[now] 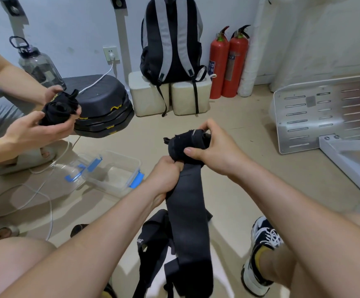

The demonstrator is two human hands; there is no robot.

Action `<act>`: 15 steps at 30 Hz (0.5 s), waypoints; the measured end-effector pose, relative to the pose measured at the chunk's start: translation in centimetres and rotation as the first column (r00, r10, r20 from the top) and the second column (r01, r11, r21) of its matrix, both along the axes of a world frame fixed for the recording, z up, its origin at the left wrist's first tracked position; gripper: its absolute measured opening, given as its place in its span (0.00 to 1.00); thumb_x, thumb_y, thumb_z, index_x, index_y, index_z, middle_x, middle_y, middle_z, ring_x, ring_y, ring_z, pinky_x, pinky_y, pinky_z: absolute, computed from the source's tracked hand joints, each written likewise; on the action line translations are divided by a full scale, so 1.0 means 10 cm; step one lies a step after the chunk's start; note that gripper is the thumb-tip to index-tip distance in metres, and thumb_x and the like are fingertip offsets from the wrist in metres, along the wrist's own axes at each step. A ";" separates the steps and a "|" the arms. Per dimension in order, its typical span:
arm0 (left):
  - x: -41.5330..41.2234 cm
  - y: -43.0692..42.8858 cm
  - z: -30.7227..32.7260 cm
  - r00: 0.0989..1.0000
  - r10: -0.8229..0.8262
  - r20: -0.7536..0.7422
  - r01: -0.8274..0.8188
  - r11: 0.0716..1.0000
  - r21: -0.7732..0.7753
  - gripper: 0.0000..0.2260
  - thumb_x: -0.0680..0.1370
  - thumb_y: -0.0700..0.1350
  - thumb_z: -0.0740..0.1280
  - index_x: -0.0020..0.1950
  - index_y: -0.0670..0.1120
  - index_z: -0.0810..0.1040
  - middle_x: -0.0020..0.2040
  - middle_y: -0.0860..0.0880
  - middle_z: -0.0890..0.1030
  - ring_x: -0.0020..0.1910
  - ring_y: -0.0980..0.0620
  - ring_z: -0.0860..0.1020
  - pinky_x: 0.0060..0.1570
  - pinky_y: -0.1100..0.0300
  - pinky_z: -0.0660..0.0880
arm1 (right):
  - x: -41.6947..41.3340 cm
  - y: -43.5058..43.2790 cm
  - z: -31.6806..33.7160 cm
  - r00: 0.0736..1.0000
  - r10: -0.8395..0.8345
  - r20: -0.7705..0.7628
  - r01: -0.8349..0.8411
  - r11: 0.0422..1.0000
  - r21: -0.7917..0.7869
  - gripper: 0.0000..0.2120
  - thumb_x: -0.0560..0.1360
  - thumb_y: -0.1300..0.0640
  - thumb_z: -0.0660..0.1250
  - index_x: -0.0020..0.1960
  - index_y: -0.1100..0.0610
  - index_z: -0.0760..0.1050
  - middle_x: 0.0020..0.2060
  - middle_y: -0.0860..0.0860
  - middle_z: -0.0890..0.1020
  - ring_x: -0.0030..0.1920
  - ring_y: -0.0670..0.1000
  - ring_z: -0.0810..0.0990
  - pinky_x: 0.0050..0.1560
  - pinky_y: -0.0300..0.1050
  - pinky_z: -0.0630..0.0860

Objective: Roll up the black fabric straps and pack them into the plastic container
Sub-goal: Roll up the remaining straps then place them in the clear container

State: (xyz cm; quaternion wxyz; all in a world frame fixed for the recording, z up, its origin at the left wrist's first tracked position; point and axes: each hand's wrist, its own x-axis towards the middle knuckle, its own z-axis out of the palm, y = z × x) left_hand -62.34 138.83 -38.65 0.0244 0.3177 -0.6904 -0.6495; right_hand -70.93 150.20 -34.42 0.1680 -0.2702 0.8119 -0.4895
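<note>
STEP: wound black fabric strap [187,211] partway | GRIP: clasped rolled end in right hand [215,153], clenched hanging tail just below in left hand [166,175] | LOCATION: noted plastic container [129,158] open on floor, apart | NEXT: judged taut winding of remainder necessary

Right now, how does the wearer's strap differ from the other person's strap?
The wearer's strap is partly rolled: the right hand holds the roll, the left hand grips a long hanging tail; the other person's strap is a compact bundle with a short end poking out. The wearer's strap is held mid-frame; the other person's strap is at far left. Both are black fabric, in two hands, outside the plastic container.
</note>
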 end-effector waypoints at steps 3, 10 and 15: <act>-0.03 0.03 -0.03 0.999 -0.038 0.021 0.038 0.999 0.003 0.11 0.78 0.34 0.57 0.42 0.40 0.78 0.36 0.45 0.76 0.38 0.48 0.73 0.42 0.56 0.69 | -0.03 0.03 -0.05 0.999 -0.034 -0.011 0.034 0.999 0.012 0.20 0.72 0.57 0.76 0.58 0.53 0.71 0.50 0.50 0.81 0.51 0.52 0.80 0.53 0.51 0.79; -0.08 0.13 0.03 0.999 -0.025 -0.037 0.028 0.998 0.062 0.10 0.81 0.39 0.59 0.55 0.43 0.79 0.48 0.40 0.84 0.44 0.46 0.83 0.42 0.55 0.76 | -0.07 0.07 -0.10 0.993 -0.104 0.050 0.106 0.994 -0.030 0.19 0.73 0.61 0.75 0.62 0.53 0.78 0.53 0.49 0.82 0.56 0.52 0.80 0.62 0.54 0.77; -0.11 0.07 0.16 0.981 -0.022 -0.192 0.074 0.960 0.269 0.07 0.81 0.45 0.65 0.57 0.48 0.80 0.47 0.48 0.86 0.42 0.53 0.85 0.36 0.61 0.79 | -0.14 0.16 -0.01 0.960 -0.055 0.274 0.095 0.986 -0.136 0.14 0.75 0.65 0.72 0.58 0.54 0.78 0.50 0.51 0.83 0.53 0.53 0.83 0.51 0.47 0.82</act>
